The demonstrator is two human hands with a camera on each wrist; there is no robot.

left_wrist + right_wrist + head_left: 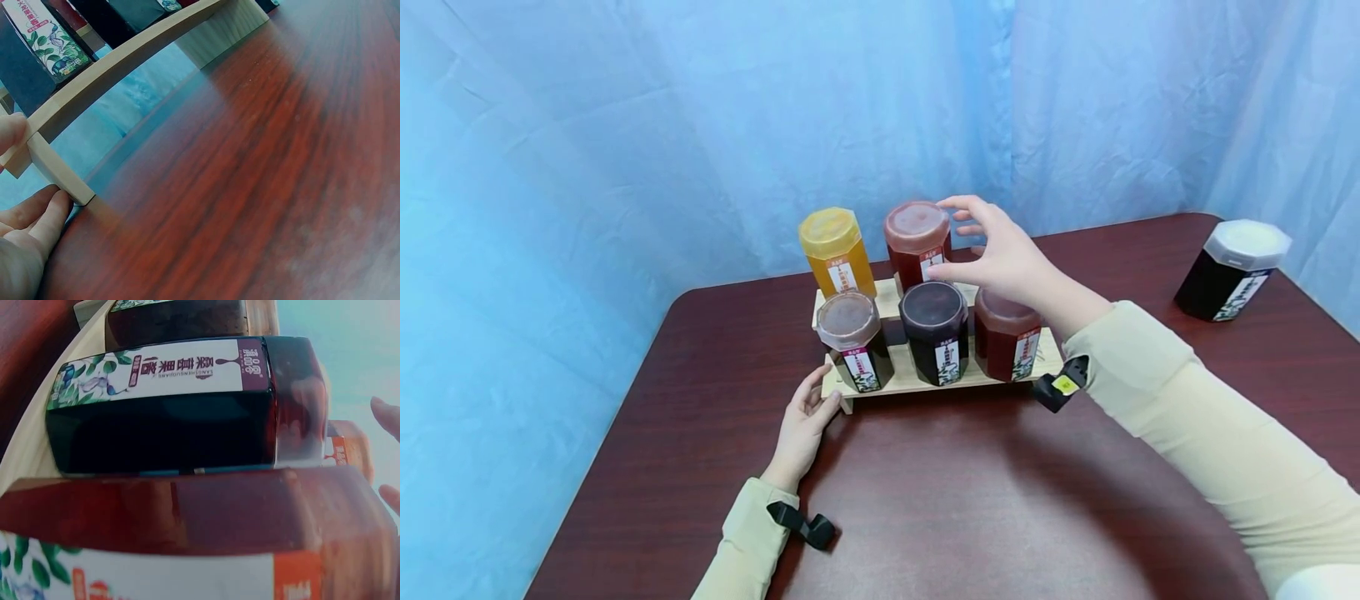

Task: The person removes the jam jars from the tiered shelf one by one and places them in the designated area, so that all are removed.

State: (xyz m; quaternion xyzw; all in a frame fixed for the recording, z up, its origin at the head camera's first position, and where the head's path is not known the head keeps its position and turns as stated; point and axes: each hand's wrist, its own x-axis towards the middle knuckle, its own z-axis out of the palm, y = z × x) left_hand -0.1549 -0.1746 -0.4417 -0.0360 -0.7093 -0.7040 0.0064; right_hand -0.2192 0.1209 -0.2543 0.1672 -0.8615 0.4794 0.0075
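Observation:
A two-step wooden rack (917, 385) stands on the table, bearing several octagonal jars with clear lids. My left hand (800, 433) holds its front left corner, thumb at the board (94, 78) and fingers against the leg (59, 169). At the upper step, my right hand (1000, 254) is spread beside the red jar (917, 229), fingertips by its lid and thumb before its label; contact is unclear. A yellow jar (835, 242) stands left of it. On the lower step are a brown jar (853, 333), a dark purple jar (169, 434) and a dark red jar (156, 512).
A black jar (1228, 271) with a whitish lid stands apart on the right of the dark wooden table (940, 492). Light blue curtains (737, 125) hang behind the table and along its left side.

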